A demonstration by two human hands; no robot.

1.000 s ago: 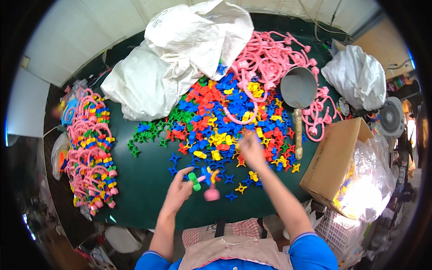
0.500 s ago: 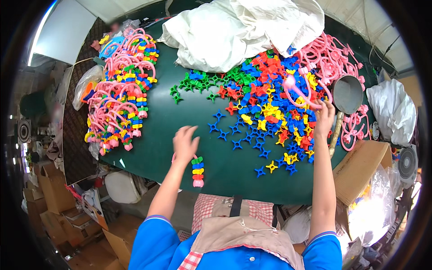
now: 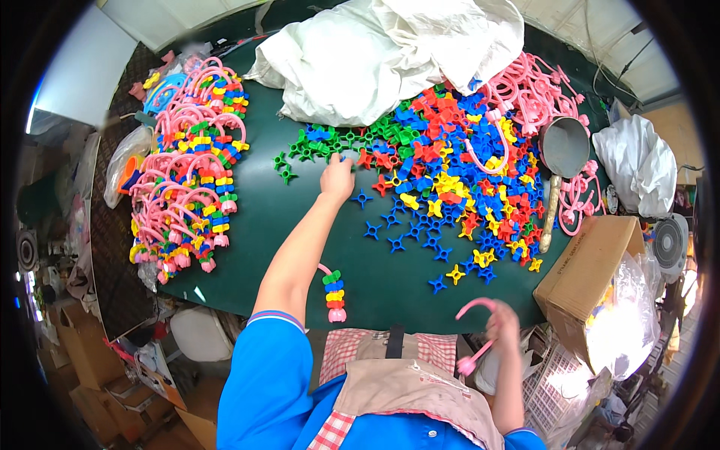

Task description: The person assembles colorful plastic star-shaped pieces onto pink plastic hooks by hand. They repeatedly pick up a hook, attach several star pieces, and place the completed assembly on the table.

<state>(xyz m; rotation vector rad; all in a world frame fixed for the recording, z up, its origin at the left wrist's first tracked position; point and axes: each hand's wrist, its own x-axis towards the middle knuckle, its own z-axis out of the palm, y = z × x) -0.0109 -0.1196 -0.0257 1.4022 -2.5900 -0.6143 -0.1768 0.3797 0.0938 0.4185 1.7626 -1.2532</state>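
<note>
My left hand (image 3: 337, 180) reaches far over the table, fingertips drawn together at the near edge of the green star-shaped plastic pieces (image 3: 306, 144). Whatever is in the fingertips is too small to make out. By the front edge, my right hand (image 3: 505, 328), somewhat blurred, is closed around a pink curved plastic rod (image 3: 475, 304) with a knob at its lower end. Near my left forearm lies another pink rod threaded with green, blue, yellow and red pieces (image 3: 334, 296), its upper part hidden by the arm.
Threaded pink rods (image 3: 180, 195) are heaped at left. Loose coloured pieces (image 3: 450, 187) cover the centre right, with bare pink rods (image 3: 525, 90) behind. A white sack (image 3: 337, 67) lies at the back. A long-handled metal scoop (image 3: 565, 148) and a cardboard box (image 3: 581, 277) stand right.
My left hand has moved from the threaded rod up to the green pieces. My right hand has come back from the pile to the front edge, carrying a pink rod.
</note>
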